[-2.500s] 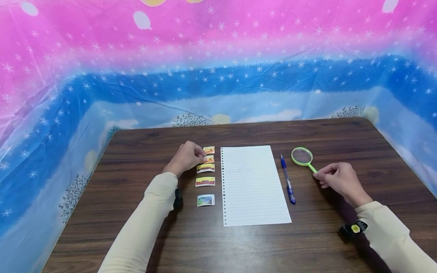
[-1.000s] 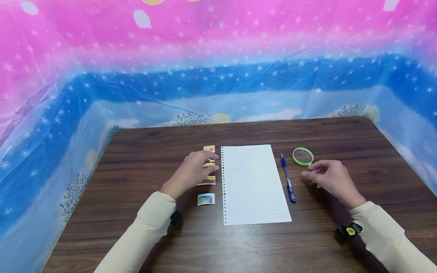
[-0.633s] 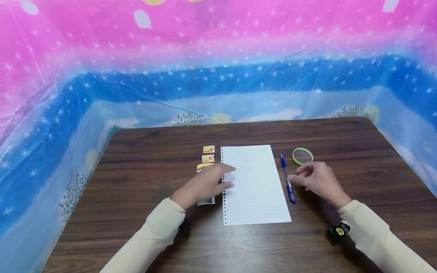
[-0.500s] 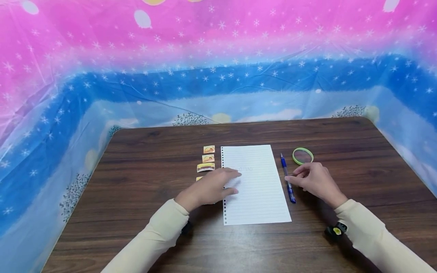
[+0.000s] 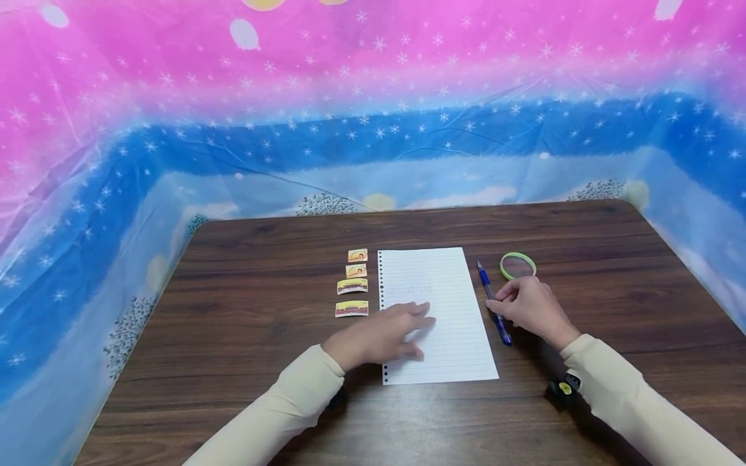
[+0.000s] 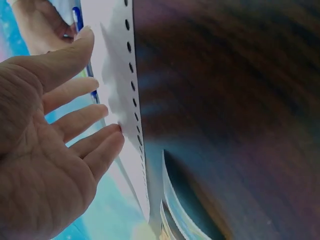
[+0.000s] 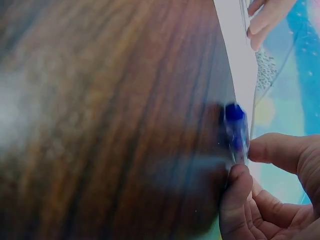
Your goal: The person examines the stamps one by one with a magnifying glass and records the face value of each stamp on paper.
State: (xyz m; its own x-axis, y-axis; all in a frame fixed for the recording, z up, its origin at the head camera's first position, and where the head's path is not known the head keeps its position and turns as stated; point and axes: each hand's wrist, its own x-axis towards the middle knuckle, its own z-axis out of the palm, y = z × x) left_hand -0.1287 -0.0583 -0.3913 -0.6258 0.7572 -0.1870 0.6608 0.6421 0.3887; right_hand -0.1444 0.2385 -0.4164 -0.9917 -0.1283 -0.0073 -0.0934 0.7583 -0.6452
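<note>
A lined, hole-punched sheet of paper (image 5: 451, 359) lies mid-table with a faint handwritten line near its upper part. Fingers spread, my left hand (image 5: 379, 336) reaches across the sheet's left edge; in the left wrist view the palm faces the camera, holding nothing. My right hand (image 5: 533, 307) pinches a blue ballpoint pen (image 5: 484, 277) beside the sheet's right edge. The right wrist view has thumb and finger on either side of the pen barrel (image 7: 235, 130). Just beyond that hand lies a green-rimmed magnifying glass (image 5: 517, 266), its handle hidden behind the hand.
Left of the sheet, small picture cards form a column, among them a yellow-and-red card (image 5: 352, 309) and an orange card (image 5: 357, 255). A curled card (image 6: 182, 200) shows in the left wrist view. The wooden table (image 5: 245, 291) ends at a snowflake-patterned cloth (image 5: 408, 136).
My left hand has moved from the cards rightward onto the sheet. My right hand has let go of the magnifying glass handle, moved left and taken hold of the pen, whose near end has swung right.
</note>
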